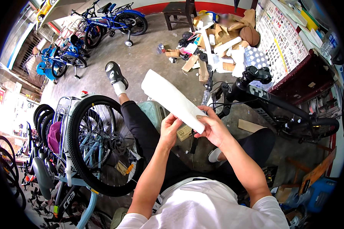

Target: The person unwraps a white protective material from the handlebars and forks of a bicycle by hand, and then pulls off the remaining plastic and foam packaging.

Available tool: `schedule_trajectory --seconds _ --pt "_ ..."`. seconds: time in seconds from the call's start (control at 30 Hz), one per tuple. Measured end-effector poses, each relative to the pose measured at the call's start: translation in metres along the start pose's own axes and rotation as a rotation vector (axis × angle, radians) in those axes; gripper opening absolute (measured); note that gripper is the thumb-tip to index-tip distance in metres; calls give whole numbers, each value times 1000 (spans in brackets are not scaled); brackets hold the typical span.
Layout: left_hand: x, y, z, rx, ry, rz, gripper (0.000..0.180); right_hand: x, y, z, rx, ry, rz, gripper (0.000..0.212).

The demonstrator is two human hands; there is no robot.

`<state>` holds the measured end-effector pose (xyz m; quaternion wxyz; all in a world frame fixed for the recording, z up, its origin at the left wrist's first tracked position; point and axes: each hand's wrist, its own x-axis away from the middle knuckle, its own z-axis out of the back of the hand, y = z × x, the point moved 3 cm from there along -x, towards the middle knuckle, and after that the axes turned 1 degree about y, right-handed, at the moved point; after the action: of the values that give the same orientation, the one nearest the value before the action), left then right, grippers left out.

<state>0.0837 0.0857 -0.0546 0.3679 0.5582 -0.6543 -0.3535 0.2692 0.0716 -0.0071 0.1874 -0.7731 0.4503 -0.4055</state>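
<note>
I'm pinching the white foam-like piece (171, 98) at its near part with the left hand (168, 131) and right hand (214, 128) fingers; light pressure should be preventing creases.

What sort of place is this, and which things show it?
Probably a bicycle shop or repair workshop, judging by the blue-framed bicycle with training wheels, the black-framed bicycle, and the heap of brown cardboard and white packing material.
</note>
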Motion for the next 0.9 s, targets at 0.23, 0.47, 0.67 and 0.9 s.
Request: schedule_trajectory --seconds 0.23,0.47,0.67,0.9 --pt "-1 10 -4 -129 -114 10 6 -17 30 23 -551 -251 -215 34" --pt "-8 15 -6 -219 -132 -81 7 4 2 14 223 -21 3 62" --pt "-6 8 -28 -450 -40 14 11 7 -17 3 972 119 417 74" --pt "-22 35 -33 -806 -219 141 20 -20 5 39 373 145 205 51"
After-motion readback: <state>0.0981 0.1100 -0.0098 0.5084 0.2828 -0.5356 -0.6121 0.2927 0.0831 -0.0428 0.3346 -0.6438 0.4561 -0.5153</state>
